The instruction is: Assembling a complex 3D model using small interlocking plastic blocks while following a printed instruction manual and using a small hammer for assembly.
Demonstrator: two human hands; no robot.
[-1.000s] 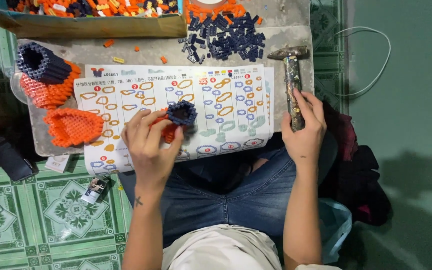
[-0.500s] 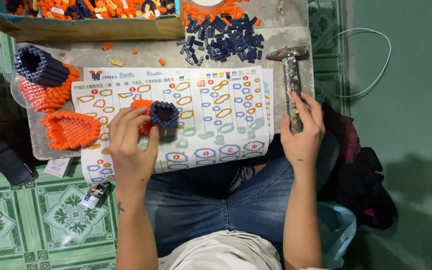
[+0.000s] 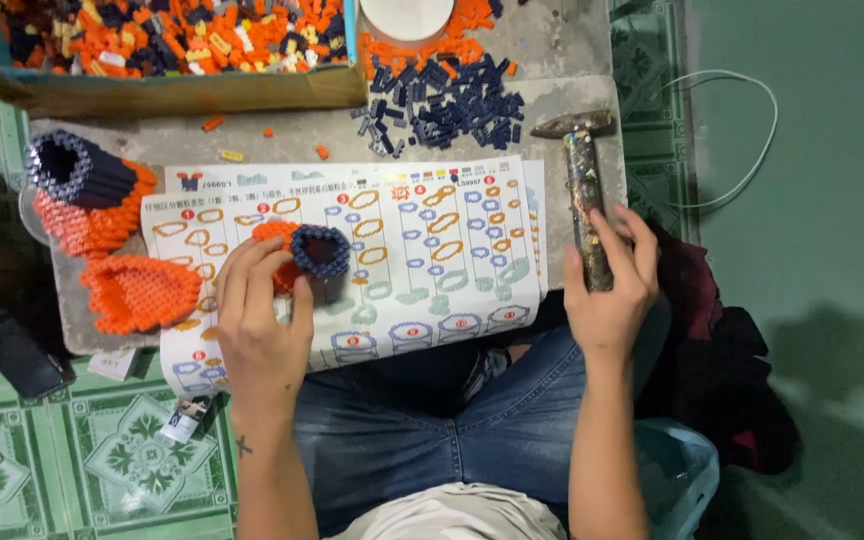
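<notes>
The cardboard box (image 3: pixel 167 90) is cut off by the top edge; its small pieces blur, perhaps bricks.

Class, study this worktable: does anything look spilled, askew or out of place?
Yes. A few orange pieces lie scattered loose on the grey board outside the cardboard box, and the instruction sheet overhangs the board's near edge.

Single head-worn view, looking straight down from above the seated person. Fairly close: the surface (image 3: pixel 512 110) fills the upper frame, lap and forearms the lower. The person's far side is at top; green tiled floor (image 3: pixel 102 450) shows at left and right edges.
</notes>
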